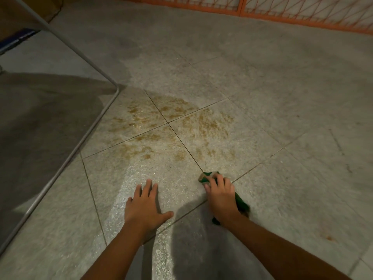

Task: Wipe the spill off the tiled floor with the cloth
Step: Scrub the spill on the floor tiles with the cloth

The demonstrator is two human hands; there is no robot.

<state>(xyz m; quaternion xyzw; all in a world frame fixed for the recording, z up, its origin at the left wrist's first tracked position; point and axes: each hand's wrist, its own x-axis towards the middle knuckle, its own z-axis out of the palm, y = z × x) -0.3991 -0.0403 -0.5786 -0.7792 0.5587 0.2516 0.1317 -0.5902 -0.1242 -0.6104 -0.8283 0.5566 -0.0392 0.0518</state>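
Note:
A brownish spill (171,126) spreads in patches over several pale speckled floor tiles (282,110) where their grout lines cross. My right hand (221,196) presses a green cloth (241,205) flat on the floor just below the spill's near right edge; the fingers curl over the cloth's front end, and most of the cloth is hidden under the palm. My left hand (144,204) lies flat on the tile with fingers spread, to the left of the cloth and holding nothing.
A grey metal frame tube (80,138) runs diagonally on the left, bounding a dark grey surface (40,122). An orange lattice gate (282,11) lines the far edge. A small brown spot (329,237) marks the tile at the right.

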